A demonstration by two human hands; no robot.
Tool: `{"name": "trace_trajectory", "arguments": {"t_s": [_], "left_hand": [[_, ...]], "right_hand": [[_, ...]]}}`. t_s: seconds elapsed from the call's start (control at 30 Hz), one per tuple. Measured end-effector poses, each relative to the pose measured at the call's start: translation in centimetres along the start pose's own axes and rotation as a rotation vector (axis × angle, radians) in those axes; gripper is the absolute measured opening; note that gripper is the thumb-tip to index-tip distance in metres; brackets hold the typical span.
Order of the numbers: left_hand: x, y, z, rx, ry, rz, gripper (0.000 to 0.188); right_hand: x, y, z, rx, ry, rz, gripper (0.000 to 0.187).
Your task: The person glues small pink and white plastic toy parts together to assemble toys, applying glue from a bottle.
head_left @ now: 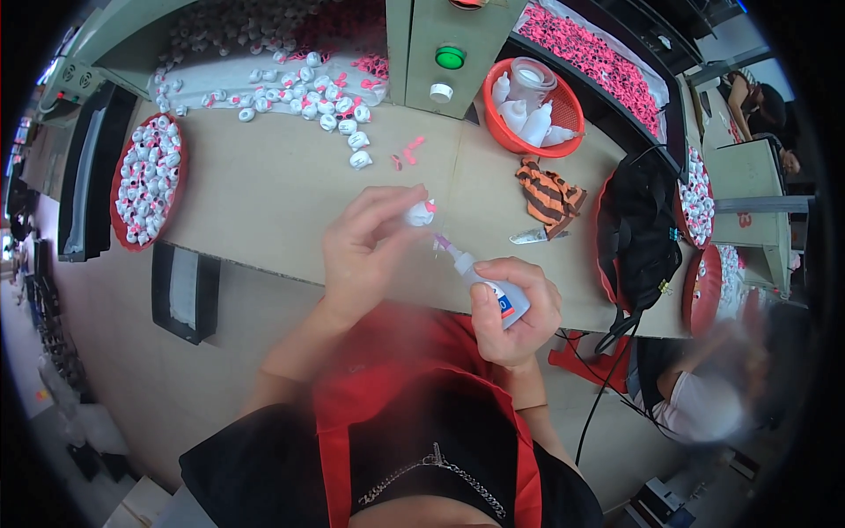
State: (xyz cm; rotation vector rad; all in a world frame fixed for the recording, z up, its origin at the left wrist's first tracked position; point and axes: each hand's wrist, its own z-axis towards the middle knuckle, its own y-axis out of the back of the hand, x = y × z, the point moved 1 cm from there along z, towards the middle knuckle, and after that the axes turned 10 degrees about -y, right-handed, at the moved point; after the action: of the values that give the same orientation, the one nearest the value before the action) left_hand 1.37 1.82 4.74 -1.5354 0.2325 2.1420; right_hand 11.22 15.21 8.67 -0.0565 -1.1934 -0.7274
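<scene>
Between the fingertips of my left hand (359,251) is a small white rounded piece (421,213) with a pink part on it. My right hand (519,310) grips a squeeze glue bottle (498,297), translucent with a blue label. Its thin purplish nozzle (443,242) points up and left, a short way below the white piece. Beyond my hands on the table lie a few loose pink bits (408,151). Several similar white-and-pink pieces (339,110) are spread toward the back left, merging into a large heap.
A red oval basket (183,189) full of such pieces stands at the left. At the back right, a red basket (498,132) holds white bottles and a jar. An orange-and-brown striped cloth (551,198), a blade-like tool (530,237) and a black bag (638,238) lie at right.
</scene>
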Motion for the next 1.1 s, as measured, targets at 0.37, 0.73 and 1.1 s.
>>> {"name": "trace_trajectory", "arguments": {"t_s": [0.37, 0.73, 1.1], "left_hand": [[0.1, 0.1, 0.2, -0.058, 0.349, -0.275, 0.042], [0.2, 0.6, 0.2, -0.077, 0.323, -0.306, 0.038], [2.0, 5.1, -0.8, -0.272, 0.306, -0.268, 0.04]], "right_hand": [[-0.4, 0.0, -0.2, -0.058, -0.011, -0.004, 0.016], [-0.4, 0.0, -0.1, -0.032, -0.038, -0.013, 0.015], [-6.5, -6.0, 3.2, 0.155, -0.829, 0.536, 0.021]]}}
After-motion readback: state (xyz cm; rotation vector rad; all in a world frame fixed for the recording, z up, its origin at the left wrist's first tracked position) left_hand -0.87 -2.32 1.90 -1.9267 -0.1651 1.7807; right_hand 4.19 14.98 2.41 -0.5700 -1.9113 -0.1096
